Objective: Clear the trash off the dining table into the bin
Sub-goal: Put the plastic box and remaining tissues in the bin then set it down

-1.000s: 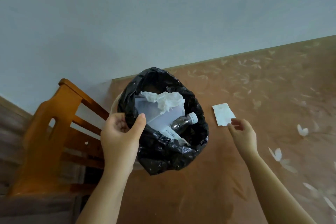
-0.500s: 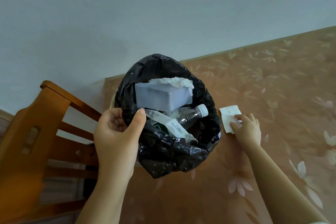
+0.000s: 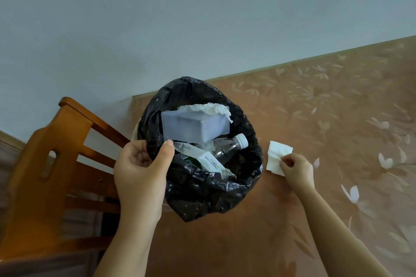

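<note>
A bin lined with a black bag [image 3: 209, 191] is tilted over the table's left end. My left hand [image 3: 144, 171] grips its near-left rim, thumb inside. Inside lie a clear plastic box [image 3: 193, 127], a crumpled tissue [image 3: 207, 109], a plastic bottle [image 3: 227, 147] and a white wrapper [image 3: 202, 159]. Just right of the bin, my right hand [image 3: 297, 171] pinches a white folded tissue [image 3: 275, 156], whose near edge is lifted off the brown flowered tabletop [image 3: 337, 119].
A wooden chair [image 3: 51, 164] stands at the left, its backrest close to the bin and my left wrist. A pale wall runs behind the table's far edge. The tabletop stretches to the right and toward me.
My right hand reached the white tissue, pressed on it, then pinched it and drew it slightly toward me. The bin tilted more toward me, showing its contents.
</note>
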`<state>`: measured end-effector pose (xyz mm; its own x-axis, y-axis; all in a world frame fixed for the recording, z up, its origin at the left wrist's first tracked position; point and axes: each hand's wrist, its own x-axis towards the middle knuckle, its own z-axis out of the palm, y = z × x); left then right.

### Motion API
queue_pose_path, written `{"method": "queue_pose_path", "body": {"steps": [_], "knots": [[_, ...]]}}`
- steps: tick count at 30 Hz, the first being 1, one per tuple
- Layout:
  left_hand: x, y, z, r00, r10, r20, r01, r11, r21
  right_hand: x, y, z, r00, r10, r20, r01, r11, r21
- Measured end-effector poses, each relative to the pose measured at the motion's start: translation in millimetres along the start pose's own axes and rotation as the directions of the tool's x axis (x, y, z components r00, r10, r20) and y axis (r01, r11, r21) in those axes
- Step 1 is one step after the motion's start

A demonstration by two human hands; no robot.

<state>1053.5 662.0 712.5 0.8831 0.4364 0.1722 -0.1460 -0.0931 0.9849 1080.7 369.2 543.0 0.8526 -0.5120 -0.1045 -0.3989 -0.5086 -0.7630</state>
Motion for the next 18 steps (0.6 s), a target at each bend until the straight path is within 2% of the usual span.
{"method": "queue_pose_path", "body": {"steps": [10,18], "knots": [[-49.8,17.3,-51.3,0.992,-0.123,-0.026,0.123,0.992,0.025,-107.9,-33.0,-36.4,0.994,-0.023,-0.11,0.042,0.984,0.174],[-96.4,18.2,-103.4,0.976,-0.215,-0.024,0.216,0.976,0.012,-200.3,-67.5,-79.0,0.966,-0.102,-0.236,0.16,0.957,0.24]]}}
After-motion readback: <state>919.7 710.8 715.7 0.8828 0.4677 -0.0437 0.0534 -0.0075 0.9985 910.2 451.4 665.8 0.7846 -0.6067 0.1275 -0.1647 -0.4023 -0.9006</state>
